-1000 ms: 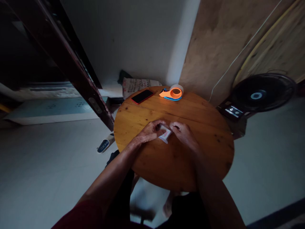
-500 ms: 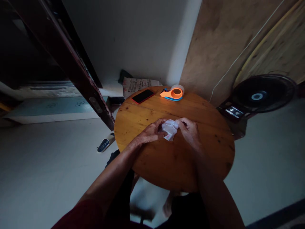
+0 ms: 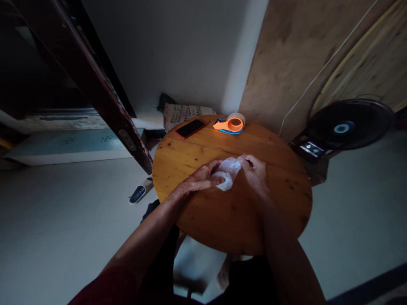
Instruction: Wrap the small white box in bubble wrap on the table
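A crumpled, whitish translucent plastic piece (image 3: 229, 169) is held between both hands above the round wooden table (image 3: 222, 216). My left hand (image 3: 205, 176) grips its left side, with the thumb on a rounded, ring-like lower part. My right hand (image 3: 254, 169) pinches its upper right edge between thumb and fingers. Whether anything lies inside the plastic cannot be made out.
An orange and blue tape dispenser (image 3: 229, 124) and a red-edged phone (image 3: 190, 128) lie at the table's far side. Printed cardboard (image 3: 178, 115) is behind them. A black round fan-like object (image 3: 346, 125) stands to the right.
The plastic has been spread out between the hands, its upper part now stretching toward my right hand and a rounded part showing by my left thumb. My right hand has shifted slightly right.
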`<state>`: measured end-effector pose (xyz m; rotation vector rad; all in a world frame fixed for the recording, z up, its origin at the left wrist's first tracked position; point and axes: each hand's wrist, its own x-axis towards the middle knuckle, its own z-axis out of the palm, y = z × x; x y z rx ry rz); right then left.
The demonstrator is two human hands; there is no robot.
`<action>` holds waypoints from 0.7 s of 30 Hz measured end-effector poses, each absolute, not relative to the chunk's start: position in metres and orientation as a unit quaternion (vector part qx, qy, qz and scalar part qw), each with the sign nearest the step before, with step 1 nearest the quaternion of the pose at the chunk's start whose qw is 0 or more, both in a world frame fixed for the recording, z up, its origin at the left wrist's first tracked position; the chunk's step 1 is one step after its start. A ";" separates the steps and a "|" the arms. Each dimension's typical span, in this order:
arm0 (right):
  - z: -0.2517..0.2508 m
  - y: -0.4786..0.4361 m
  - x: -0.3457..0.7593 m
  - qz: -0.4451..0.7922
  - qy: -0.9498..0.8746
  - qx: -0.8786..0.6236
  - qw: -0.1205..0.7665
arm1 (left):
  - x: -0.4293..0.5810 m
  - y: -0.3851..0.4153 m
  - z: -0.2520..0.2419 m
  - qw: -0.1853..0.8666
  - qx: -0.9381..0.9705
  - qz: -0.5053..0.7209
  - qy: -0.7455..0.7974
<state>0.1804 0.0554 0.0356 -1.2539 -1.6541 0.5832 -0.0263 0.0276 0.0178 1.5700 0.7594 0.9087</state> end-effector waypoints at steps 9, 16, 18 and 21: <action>0.040 0.054 0.181 0.225 -0.666 -0.525 0.480 | -0.026 0.029 0.013 0.538 0.668 0.386 0.340; 0.034 0.057 0.187 0.257 -0.682 -0.517 0.449 | -0.023 0.029 0.012 0.561 0.646 0.386 0.345; 0.031 0.058 0.189 0.266 -0.684 -0.529 0.427 | -0.023 0.029 0.012 0.564 0.639 0.394 0.344; 0.027 0.059 0.190 0.288 -0.692 -0.535 0.390 | -0.023 0.029 0.011 0.564 0.639 0.399 0.337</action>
